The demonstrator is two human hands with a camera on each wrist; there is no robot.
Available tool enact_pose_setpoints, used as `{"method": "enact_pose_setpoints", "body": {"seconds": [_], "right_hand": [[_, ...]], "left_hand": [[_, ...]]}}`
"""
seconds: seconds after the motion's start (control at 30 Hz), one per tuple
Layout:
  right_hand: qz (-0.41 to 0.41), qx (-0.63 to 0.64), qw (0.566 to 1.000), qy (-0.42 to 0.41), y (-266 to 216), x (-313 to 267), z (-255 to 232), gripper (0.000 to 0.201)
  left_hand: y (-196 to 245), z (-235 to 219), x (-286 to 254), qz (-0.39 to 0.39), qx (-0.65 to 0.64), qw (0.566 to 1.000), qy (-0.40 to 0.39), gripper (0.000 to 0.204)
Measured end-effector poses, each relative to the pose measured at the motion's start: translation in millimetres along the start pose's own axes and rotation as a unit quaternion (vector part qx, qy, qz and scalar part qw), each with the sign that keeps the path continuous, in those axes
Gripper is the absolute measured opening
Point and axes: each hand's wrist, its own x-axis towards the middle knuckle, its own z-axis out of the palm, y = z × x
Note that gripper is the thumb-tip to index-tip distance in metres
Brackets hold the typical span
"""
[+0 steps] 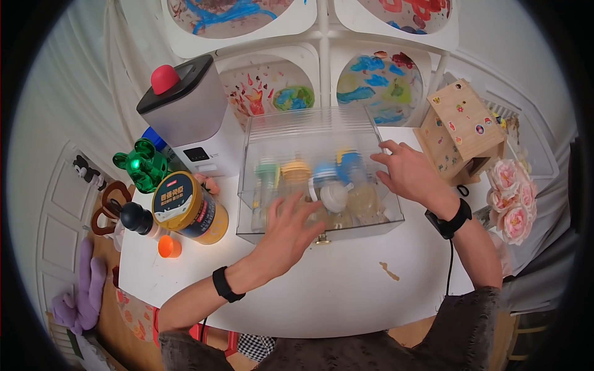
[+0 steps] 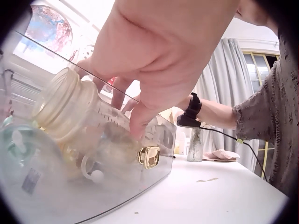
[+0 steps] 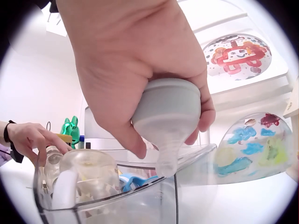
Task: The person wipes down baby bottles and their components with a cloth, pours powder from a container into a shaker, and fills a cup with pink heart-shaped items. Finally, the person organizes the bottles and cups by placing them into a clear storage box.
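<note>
A clear lidded box (image 1: 260, 230) with a gold clasp (image 2: 150, 157) stands on the white table, holding several baby bottles. My left hand (image 1: 283, 232) reaches over its front wall, fingers spread and pointing inside. Those fingers are beside a clear baby bottle (image 2: 106, 112), which has an open threaded neck and measuring marks. At the box's right side, my right hand (image 1: 411, 173) grips a baby bottle nipple (image 3: 168, 116) by its grey collar. The translucent tip points down, close over the box's edge; from the head view the nipple is hidden beneath the hand.
Left of the box stand a gold-lidded tub (image 1: 185, 207), a black-capped bottle (image 1: 136, 218), an orange cup (image 1: 169, 247) and a green shiny bear (image 1: 147, 167). A tall white appliance (image 1: 207, 123) is behind them. On the right are a wooden house (image 1: 461, 127) and pink flowers (image 1: 513, 201).
</note>
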Motion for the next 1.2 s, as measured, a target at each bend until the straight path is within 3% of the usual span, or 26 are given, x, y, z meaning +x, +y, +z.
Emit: {"method": "enact_pose_setpoints", "body": {"seconds": [0.07, 0.17, 0.33, 0.57, 0.67, 0.73, 0.87, 0.97, 1.07, 1.2], "right_hand": [[0.008, 0.015, 0.999, -0.04, -4, -3, -6, 0.043], [-0.064, 0.055, 0.995, -0.047, -9, -9, -8, 0.043], [-0.053, -0.066, 0.989, -0.118, -25, -7, -13, 0.049], [-0.038, -0.109, 0.992, -0.052, -20, -5, 5, 0.049], [-0.013, -0.072, 0.993, -0.098, -20, 1, -4, 0.045], [-0.046, -0.022, 0.995, -0.088, -15, 0, -5, 0.04], [-0.085, 0.094, 0.99, -0.062, -48, -3, -34, 0.042], [-0.155, 0.264, 0.943, -0.133, -69, 2, -27, 0.056], [-0.21, 0.342, 0.909, -0.111, -80, 13, 2, 0.054], [-0.21, 0.266, 0.94, -0.045, -82, 15, 9, 0.052]], "left_hand": [[2, -1, -12, -0.006, -0.01, 1.0, -0.021, 0.024], [5, -7, -23, -0.006, -0.012, 0.999, -0.047, 0.024], [13, -1, -37, 0.013, 0.0, 1.0, -0.028, 0.023], [42, -12, -65, 0.042, -0.026, 0.997, -0.055, 0.017], [53, -18, -77, 0.042, -0.033, 0.995, -0.083, 0.016], [56, -18, -81, 0.039, -0.037, 0.995, -0.088, 0.016], [57, -15, -84, 0.032, -0.051, 0.995, -0.076, 0.018], [57, -18, -81, 0.028, -0.056, 0.995, -0.08, 0.021], [58, -22, -79, 0.028, -0.05, 0.994, -0.097, 0.021], [54, -23, -81, 0.031, -0.044, 0.994, -0.098, 0.027]]}}
